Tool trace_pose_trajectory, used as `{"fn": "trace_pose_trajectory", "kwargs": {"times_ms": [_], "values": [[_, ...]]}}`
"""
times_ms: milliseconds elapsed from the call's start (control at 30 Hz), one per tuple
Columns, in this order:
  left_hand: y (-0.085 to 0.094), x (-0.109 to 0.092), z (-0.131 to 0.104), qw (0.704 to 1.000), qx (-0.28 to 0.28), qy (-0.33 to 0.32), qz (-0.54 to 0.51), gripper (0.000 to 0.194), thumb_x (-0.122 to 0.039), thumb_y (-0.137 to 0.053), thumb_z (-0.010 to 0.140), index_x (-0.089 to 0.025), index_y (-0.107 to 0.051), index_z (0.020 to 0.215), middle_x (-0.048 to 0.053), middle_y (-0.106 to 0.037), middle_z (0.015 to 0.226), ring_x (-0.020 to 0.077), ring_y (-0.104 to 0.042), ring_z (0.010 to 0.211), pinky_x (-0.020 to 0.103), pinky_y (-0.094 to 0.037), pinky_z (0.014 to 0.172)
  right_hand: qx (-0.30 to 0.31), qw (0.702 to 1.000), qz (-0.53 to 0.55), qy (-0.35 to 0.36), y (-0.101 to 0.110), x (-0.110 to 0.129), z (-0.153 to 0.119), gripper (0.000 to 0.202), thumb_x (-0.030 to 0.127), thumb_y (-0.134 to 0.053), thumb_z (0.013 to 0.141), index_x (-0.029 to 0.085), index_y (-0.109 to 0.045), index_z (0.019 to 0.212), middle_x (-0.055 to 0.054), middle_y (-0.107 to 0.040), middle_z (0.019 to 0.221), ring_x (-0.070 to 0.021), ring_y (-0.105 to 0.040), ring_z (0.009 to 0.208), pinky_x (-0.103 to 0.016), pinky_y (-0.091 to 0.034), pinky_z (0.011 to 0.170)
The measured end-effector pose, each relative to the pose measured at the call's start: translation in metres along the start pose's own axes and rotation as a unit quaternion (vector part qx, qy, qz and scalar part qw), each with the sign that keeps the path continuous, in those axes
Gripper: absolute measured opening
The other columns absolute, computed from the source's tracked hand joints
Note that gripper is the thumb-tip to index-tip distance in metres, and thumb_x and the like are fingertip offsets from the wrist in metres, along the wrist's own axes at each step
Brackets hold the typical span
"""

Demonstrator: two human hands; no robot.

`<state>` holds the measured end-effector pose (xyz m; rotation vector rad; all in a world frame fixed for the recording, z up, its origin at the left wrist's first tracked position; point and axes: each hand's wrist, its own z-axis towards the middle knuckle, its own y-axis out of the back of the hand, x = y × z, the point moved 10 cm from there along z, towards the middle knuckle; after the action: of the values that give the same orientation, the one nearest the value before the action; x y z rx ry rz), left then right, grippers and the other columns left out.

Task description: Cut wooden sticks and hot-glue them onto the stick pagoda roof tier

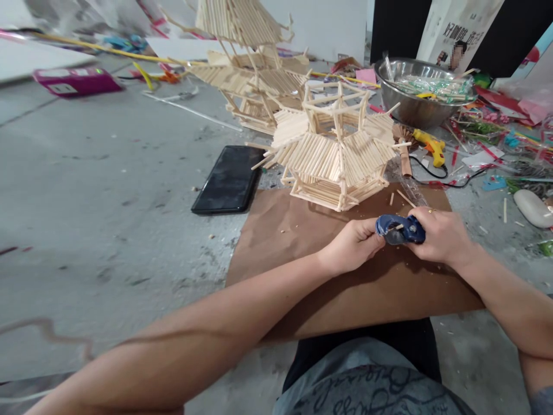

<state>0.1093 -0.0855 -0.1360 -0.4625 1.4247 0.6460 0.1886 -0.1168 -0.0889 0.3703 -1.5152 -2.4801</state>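
My right hand (438,233) is closed around a blue hand cutter (415,229), above the brown board. A short piece of thin wooden stick (398,227) shows between the cutter's jaws. My left hand (352,245) is closed in a pinch right at the jaws, seemingly on the stick, most of which its fingers and the tool hide. Just beyond both hands stands a pavilion model (332,155) of thin wooden sticks, with sloping stick roof panels and an open frame on top. Loose stick ends poke out at its left side.
Behind stands a taller stick pagoda (254,75). A black phone (228,180) lies left of the brown board (276,230). To the right are a yellow glue gun (432,147) with its cord, a steel bowl (404,104) of wrapped items, a white stone-like object (532,208) and scattered craft scraps.
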Motion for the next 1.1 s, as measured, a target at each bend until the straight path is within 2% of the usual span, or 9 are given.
{"fn": "trace_pose_trajectory", "kwargs": {"times_ms": [167,233,300,367,433,533,600,667,1100], "values": [[0.020,-0.001,-0.002,0.990,-0.114,-0.045,0.073,0.018,-0.023,-0.048,0.081,-0.014,-0.054,0.067,-0.003,-0.048,0.056,0.0072,-0.042,0.054,0.017,-0.039,0.054,0.021,0.998,0.000,-0.054,-0.008,-0.008,0.003,0.022,0.037,-0.054,0.069,0.018,-0.054,0.079,-0.005,-0.064,0.067,-0.0205,-0.060,0.058,-0.029,-0.035,0.048],[0.022,-0.001,-0.002,0.988,-0.129,-0.051,0.070,0.017,-0.023,-0.049,0.081,-0.014,-0.059,0.071,-0.001,-0.056,0.063,0.0099,-0.050,0.063,0.020,-0.043,0.066,0.029,0.998,0.019,-0.055,-0.011,-0.009,0.005,0.025,0.038,-0.054,0.069,0.018,-0.053,0.084,-0.007,-0.064,0.072,-0.0224,-0.061,0.063,-0.031,-0.038,0.052],[0.018,-0.002,-0.001,0.991,-0.114,-0.053,0.046,0.019,-0.027,-0.049,0.081,-0.013,-0.063,0.079,0.002,-0.062,0.074,0.0122,-0.054,0.074,0.023,-0.044,0.076,0.025,0.997,0.062,-0.030,-0.009,-0.006,0.008,0.027,0.035,-0.055,0.069,0.018,-0.052,0.090,-0.009,-0.064,0.080,-0.0246,-0.061,0.074,-0.033,-0.044,0.061],[0.014,-0.002,0.000,0.994,-0.094,-0.046,0.012,0.023,-0.033,-0.051,0.081,-0.014,-0.064,0.082,0.002,-0.063,0.077,0.0118,-0.054,0.074,0.023,-0.044,0.075,0.012,0.994,0.105,0.002,-0.005,-0.002,0.010,0.029,0.029,-0.055,0.069,0.018,-0.049,0.096,-0.010,-0.064,0.088,-0.0259,-0.060,0.083,-0.036,-0.046,0.071],[0.011,0.000,0.000,0.996,-0.076,-0.026,-0.029,0.030,-0.043,-0.054,0.080,-0.014,-0.063,0.078,-0.001,-0.057,0.066,0.0090,-0.049,0.062,0.019,-0.042,0.062,-0.001,0.992,0.127,0.020,-0.001,0.000,0.010,0.032,0.025,-0.054,0.068,0.018,-0.048,0.099,-0.011,-0.064,0.090,-0.0267,-0.060,0.088,-0.038,-0.047,0.076],[0.003,0.008,0.001,0.994,-0.035,0.023,-0.100,0.041,-0.054,-0.057,0.074,-0.014,-0.059,0.073,-0.007,-0.037,0.047,0.0044,-0.031,0.043,0.016,-0.026,0.041,-0.006,0.991,0.133,0.031,0.001,0.001,0.009,0.034,0.022,-0.054,0.067,0.018,-0.047,0.101,-0.012,-0.064,0.093,-0.0272,-0.060,0.090,-0.040,-0.047,0.078],[-0.003,0.013,0.001,0.989,-0.004,0.052,-0.140,0.044,-0.057,-0.060,0.070,-0.014,-0.056,0.070,-0.009,-0.028,0.045,0.0030,-0.022,0.039,0.017,-0.018,0.038,-0.006,0.991,0.130,0.040,0.001,0.002,0.008,0.034,0.022,-0.055,0.067,0.017,-0.047,0.100,-0.013,-0.064,0.094,-0.0277,-0.060,0.090,-0.040,-0.048,0.078],[-0.006,0.016,0.001,0.984,0.011,0.069,-0.162,0.045,-0.058,-0.062,0.068,-0.014,-0.053,0.067,-0.010,-0.027,0.045,0.0026,-0.021,0.038,0.018,-0.016,0.037,-0.004,0.991,0.127,0.047,0.001,0.003,0.007,0.035,0.023,-0.056,0.067,0.016,-0.048,0.100,-0.014,-0.065,0.095,-0.0281,-0.060,0.090,-0.040,-0.048,0.078],[-0.003,0.012,0.001,0.992,0.002,0.054,-0.111,0.045,-0.058,-0.059,0.070,-0.013,-0.054,0.066,-0.008,-0.031,0.046,0.0038,-0.026,0.044,0.019,-0.021,0.042,-0.006,0.991,0.123,0.060,0.002,0.005,0.006,0.033,0.022,-0.054,0.068,0.015,-0.048,0.099,-0.014,-0.064,0.094,-0.0271,-0.060,0.088,-0.039,-0.049,0.076]]}}
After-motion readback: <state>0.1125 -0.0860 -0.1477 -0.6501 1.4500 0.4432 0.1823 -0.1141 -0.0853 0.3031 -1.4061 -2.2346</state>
